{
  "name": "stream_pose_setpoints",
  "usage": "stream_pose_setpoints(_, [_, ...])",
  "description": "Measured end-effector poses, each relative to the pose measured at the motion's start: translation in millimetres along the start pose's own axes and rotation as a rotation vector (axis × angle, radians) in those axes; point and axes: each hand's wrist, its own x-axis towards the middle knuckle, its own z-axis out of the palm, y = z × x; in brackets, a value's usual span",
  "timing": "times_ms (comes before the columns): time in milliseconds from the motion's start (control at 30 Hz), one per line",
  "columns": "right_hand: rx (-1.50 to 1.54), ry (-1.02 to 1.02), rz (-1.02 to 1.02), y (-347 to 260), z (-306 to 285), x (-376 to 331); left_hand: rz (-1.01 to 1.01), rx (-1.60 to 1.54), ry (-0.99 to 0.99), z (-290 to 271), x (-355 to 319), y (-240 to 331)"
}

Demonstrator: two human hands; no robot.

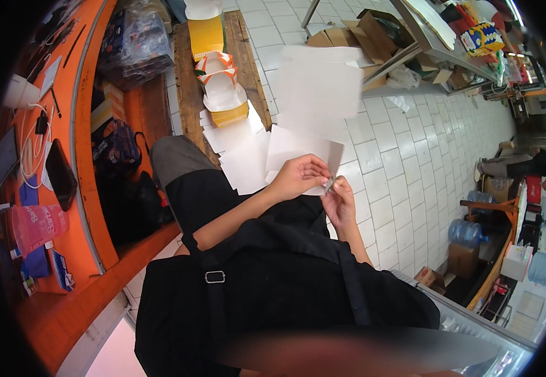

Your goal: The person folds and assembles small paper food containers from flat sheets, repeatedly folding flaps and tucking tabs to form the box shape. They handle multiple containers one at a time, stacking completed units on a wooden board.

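A white cardboard food-box blank stands partly folded above my lap, one panel upright. My left hand pinches its near right corner. At the same corner my right hand has its fingers closed on the card edge, with the thumb close to the left fingertips. The exact fold between the fingers is too small to make out. Beyond it, a pale panel looks blurred over the floor. Flat white blanks lie beside my left forearm, at the near end of a wooden bench.
Yellow and orange folded boxes line the bench. To the left, an orange table bears a phone, cables and a pink cup. A metal table stands far right, near open cartons. Another person is at the right.
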Motion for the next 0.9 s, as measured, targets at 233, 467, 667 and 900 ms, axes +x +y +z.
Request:
stream_pose_setpoints(233, [0.146,-0.087,0.031,-16,40,2,0.515,0.695,-0.002,19,2,24])
stream_pose_setpoints(467, [-0.434,0.066,-0.041,-8,52,11,0.417,0.647,0.039,17,8,16])
stream_pose_setpoints(667, [-0.896,-0.068,-0.123,-27,54,15,0.081,0.175,-0.097,6,7,15])
stream_pose_setpoints(900, [-1.427,-0.100,-0.450,-38,78,23,0.395,0.739,0.089,17,6,14])
